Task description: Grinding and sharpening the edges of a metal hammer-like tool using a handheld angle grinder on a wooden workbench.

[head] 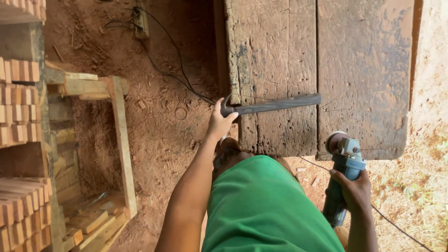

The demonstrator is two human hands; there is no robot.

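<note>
My left hand (219,122) grips the near end of a long dark curved piece (275,104), a blade-like bar that lies across a worn wooden table (364,60). My right hand (353,190) holds a blue-grey angle grinder (344,170) by its body, its disc end pointing up at the table's near edge. The grinder is apart from the bar, below and right of it. My green shirt fills the bottom middle.
Stacks of small cut wooden blocks (18,107) stand on shelves at the left. A wooden frame (119,135) leans beside them. A black cable (172,56) runs over the sawdust floor from a power strip (141,21). The grinder's cord (396,226) trails right.
</note>
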